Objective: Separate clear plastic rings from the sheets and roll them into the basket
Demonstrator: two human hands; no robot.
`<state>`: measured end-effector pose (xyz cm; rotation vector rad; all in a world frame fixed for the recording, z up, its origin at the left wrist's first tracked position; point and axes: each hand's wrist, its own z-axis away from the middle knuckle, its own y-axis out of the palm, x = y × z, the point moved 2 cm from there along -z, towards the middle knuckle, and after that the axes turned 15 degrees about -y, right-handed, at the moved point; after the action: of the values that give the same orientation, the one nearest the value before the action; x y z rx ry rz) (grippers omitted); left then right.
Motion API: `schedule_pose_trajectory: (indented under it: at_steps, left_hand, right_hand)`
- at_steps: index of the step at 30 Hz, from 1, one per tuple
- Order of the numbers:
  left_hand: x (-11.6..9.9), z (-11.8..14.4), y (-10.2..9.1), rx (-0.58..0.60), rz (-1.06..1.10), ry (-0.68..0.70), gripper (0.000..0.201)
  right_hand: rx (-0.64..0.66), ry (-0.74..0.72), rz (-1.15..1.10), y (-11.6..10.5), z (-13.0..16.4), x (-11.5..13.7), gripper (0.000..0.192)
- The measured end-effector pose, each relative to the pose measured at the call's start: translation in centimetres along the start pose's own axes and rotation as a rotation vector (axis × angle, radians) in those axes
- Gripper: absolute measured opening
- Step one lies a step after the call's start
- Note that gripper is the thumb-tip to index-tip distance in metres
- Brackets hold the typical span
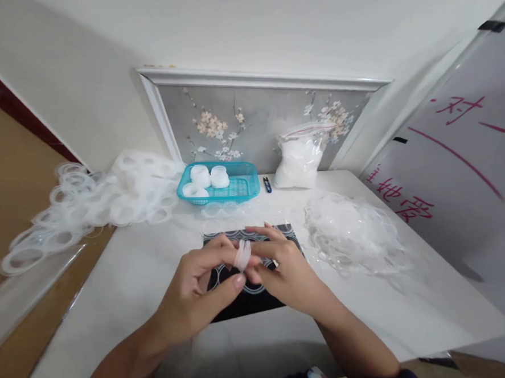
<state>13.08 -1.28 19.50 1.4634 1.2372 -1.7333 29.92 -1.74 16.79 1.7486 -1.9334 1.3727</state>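
A small bundle of thin whitish translucent rings is held between my two hands, just above a black sheet printed with light circles. My left hand closes on the bundle from the left, with its thumb stretched along below. From the other side, my right hand has its fingers bent at the bundle; one fingertip seems to pass through the rings, though the overlap makes this hard to tell. Both hands partly cover the sheet.
A blue basket with several white ring stacks stands at the back, beside small dark-blue snips and a filled zip bag. Loose clear rings heap on the right; perforated white strips spill over the table's left edge.
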Motion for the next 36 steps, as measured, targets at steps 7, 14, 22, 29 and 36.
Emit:
schedule_pose_trajectory:
  at_steps: [7,14,22,29,36]
  left_hand:
    - [0.0,-0.5,-0.3,-0.001,-0.001,-0.101,0.028]
    - [-0.2,-0.6,-0.3,0.042,-0.036,-0.13,0.024]
    - [0.0,-0.6,-0.3,0.083,0.011,-0.146,0.016]
    - [0.0,-0.7,-0.4,0.142,0.02,-0.161,0.022]
    - [0.0,-0.8,-0.1,0.132,0.056,-0.138,0.017]
  right_hand:
    - [-0.135,-0.003,-0.633,-0.8,1.0,1.0,0.068]
    - [-0.213,0.025,-1.059,-1.1,0.8,1.8,0.068]
    - [-0.288,0.106,-1.209,-1.5,0.5,2.0,0.063]
    - [-0.277,0.095,-1.061,-1.5,0.5,1.4,0.067]
    - [-0.285,0.172,-0.928,-1.6,0.5,1.2,0.077]
